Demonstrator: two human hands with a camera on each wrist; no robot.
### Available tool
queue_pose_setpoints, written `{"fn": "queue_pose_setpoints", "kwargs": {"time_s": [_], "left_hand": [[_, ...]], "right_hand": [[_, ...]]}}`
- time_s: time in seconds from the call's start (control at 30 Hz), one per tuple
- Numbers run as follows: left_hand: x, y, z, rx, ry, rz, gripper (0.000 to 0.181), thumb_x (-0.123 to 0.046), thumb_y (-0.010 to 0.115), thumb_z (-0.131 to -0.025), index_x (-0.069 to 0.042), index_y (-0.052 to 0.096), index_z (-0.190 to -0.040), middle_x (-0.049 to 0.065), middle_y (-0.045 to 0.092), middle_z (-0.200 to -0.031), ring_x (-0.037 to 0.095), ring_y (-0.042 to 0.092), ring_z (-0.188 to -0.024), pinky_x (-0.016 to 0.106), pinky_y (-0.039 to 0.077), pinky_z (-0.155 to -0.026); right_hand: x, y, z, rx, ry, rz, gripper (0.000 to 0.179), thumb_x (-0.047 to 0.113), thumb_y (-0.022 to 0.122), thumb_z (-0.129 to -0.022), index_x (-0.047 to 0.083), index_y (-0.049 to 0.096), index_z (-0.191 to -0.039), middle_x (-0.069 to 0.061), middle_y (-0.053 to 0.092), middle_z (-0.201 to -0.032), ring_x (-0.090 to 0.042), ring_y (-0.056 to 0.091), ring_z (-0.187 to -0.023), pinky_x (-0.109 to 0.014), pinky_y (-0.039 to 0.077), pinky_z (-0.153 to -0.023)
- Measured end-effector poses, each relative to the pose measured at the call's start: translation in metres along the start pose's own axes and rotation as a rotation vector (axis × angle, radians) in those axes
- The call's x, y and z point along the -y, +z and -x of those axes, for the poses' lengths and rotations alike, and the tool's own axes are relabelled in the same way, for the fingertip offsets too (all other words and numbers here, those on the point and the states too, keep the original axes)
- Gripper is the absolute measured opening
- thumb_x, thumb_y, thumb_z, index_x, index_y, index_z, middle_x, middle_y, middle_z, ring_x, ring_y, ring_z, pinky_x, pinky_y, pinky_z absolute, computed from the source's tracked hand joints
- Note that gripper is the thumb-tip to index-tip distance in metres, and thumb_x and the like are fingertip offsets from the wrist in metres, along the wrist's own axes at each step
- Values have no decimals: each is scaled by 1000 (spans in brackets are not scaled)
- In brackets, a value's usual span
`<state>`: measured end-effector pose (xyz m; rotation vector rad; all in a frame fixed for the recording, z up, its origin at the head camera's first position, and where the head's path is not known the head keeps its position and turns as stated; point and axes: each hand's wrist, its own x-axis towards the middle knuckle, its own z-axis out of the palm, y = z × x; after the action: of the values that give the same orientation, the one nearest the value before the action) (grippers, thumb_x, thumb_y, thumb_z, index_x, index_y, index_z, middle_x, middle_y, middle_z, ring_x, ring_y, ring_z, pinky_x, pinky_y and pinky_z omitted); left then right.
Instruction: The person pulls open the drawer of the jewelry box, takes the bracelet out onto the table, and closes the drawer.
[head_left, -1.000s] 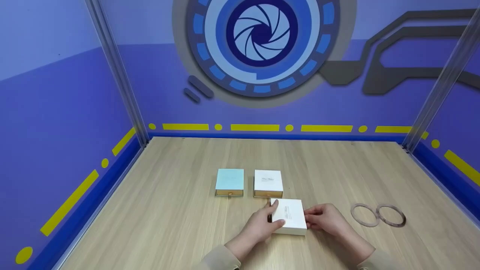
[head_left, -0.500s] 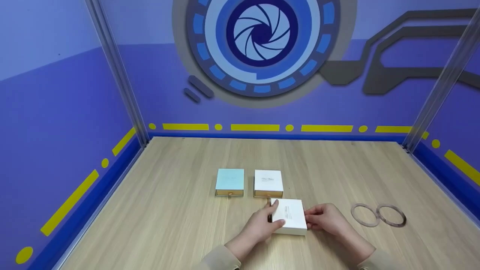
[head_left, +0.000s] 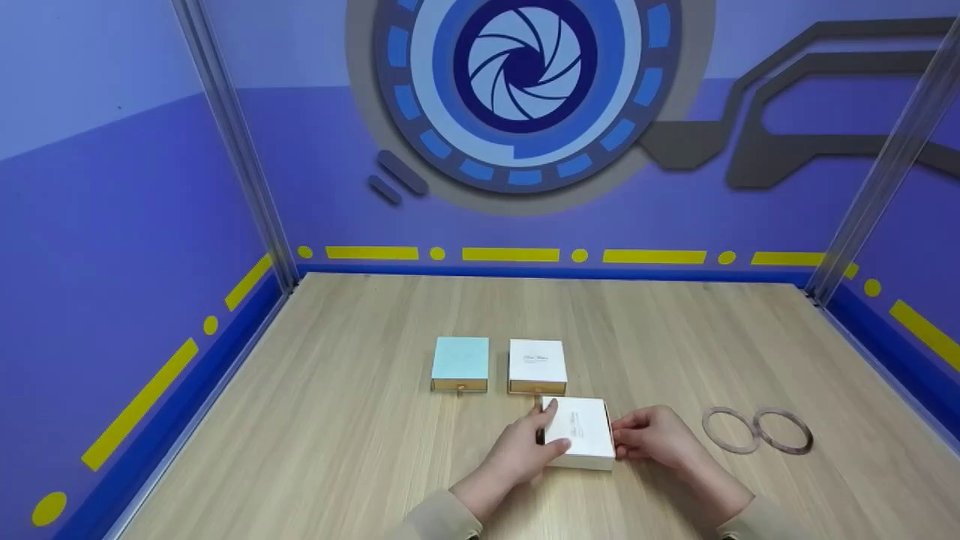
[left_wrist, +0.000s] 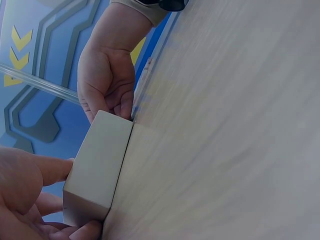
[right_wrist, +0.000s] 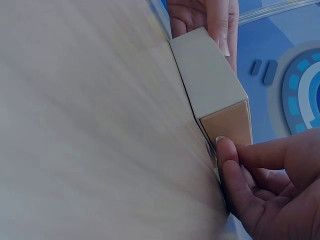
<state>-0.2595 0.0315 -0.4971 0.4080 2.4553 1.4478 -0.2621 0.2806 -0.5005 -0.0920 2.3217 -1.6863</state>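
Observation:
A white drawer box [head_left: 579, 427] with small dark lettering on its lid lies on the table near me. My left hand [head_left: 517, 448] grips it from the left, thumb and forefinger at the lid's edge. In the left wrist view the other left fingers [left_wrist: 86, 231] curl at the box's end. My right hand [head_left: 654, 436] is at the opposite end, thumb and forefinger pinching at the tan drawer front [right_wrist: 229, 124]; the spot between the fingertips is hidden. A narrow tan strip of the drawer shows at the box's right edge.
Behind stand a light blue drawer box [head_left: 460, 360] and another white drawer box [head_left: 537, 361], their tan fronts facing me. To the right lie a pale bangle [head_left: 706, 426] and a darker mottled bangle [head_left: 805, 435], side by side. Blue walls [head_left: 150, 262] bound the table [head_left: 360, 450].
My right hand has shifted very slightly right, and a thin strip of the drawer now shows at the box's right edge. The left hand keeps its grip.

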Motion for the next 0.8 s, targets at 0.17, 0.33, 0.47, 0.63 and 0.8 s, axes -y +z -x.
{"fn": "queue_pose_setpoints", "kwargs": {"time_s": [0.17, 0.33, 0.47, 0.63, 0.8], "left_hand": [[0, -1, 0, 1, 3, 2, 68, -29, 71, -98, -10, 42, -157, 24, 30, -166, 43, 31, -153, 56, 28, -125], [1, 0, 1, -1, 11, 12, 69, -28, 72, -98, -10, 42, -157, 25, 29, -166, 44, 31, -153, 56, 28, -125], [1, 0, 1, -1, 16, 14, 69, -28, 72, -97, -9, 42, -157, 26, 29, -166, 45, 30, -153, 56, 27, -126], [1, -1, 1, -1, 10, 12, 69, -28, 72, -97, -10, 42, -157, 25, 29, -166, 45, 30, -153, 57, 27, -126], [1, -1, 1, 2, 8, 11, 69, -29, 72, -97, -10, 42, -157, 25, 29, -166, 45, 30, -153, 57, 26, -126]], "right_hand": [[1, -2, 0, -4, 8, 18, 20, -3, 64, -96, -20, 67, -107, -1, 73, -76, -7, 69, -68, -21, 61, -63], [-1, -4, 0, 7, 6, 6, 20, -3, 63, -96, -20, 66, -107, 0, 72, -76, -6, 68, -68, -20, 60, -63], [-3, -6, 0, 22, -5, -3, 19, -4, 62, -95, -20, 66, -106, 1, 72, -75, -6, 68, -67, -19, 59, -63], [-4, -9, 0, 17, 0, 22, 20, -4, 62, -95, -20, 66, -106, 1, 73, -76, -6, 68, -68, -20, 59, -62], [-3, -10, 1, 11, 10, 17, 18, -5, 62, -94, -17, 68, -105, 1, 73, -77, -6, 68, -67, -20, 60, -62]]}}
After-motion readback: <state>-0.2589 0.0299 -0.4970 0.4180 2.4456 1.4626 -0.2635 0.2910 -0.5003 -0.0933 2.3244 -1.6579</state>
